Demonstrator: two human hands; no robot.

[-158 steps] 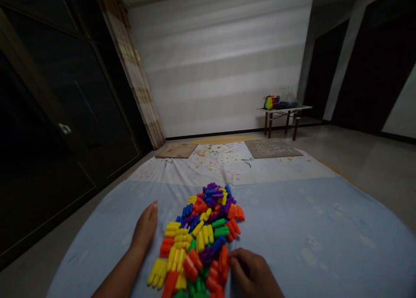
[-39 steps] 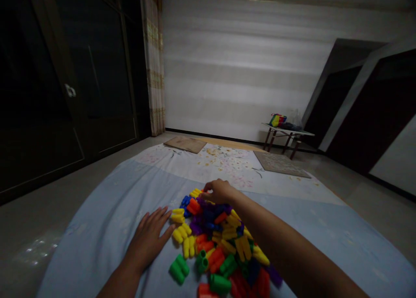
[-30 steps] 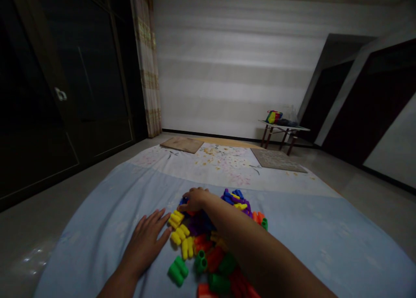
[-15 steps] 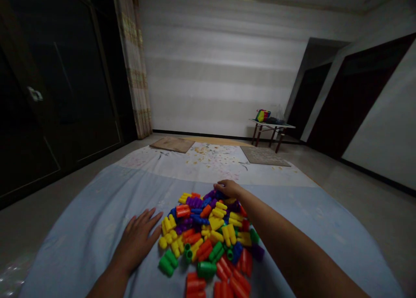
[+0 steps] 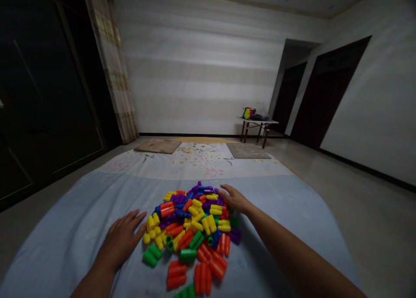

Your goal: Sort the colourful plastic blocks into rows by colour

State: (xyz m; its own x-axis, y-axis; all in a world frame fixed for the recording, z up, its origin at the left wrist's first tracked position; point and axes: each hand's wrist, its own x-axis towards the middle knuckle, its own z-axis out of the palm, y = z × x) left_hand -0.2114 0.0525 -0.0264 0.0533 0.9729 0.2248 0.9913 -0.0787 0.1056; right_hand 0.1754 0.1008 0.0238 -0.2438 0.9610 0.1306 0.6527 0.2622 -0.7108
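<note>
Flanking block pile [image 5: 191, 224] — hands [image 5: 121, 237] flat

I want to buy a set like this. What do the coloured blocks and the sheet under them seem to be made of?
Coloured blocks: apparently moulded plastic, smooth and slightly glossy, given their saturated uniform colours and rounded pegs. Light blue sheet: seemingly thin woven fabric, matte, with soft wrinkles and a faint print; the dim light leaves the fibre open.

- A pale blue sheet [image 5: 292, 211] is spread flat over the floor [image 5: 351, 181].
- A heap of coloured plastic blocks [image 5: 191, 224] lies on it.
- Beyond the heap, a floral cloth [image 5: 198, 161] adjoins the sheet.
- Two mats [image 5: 248, 150] lie past that cloth.
</note>
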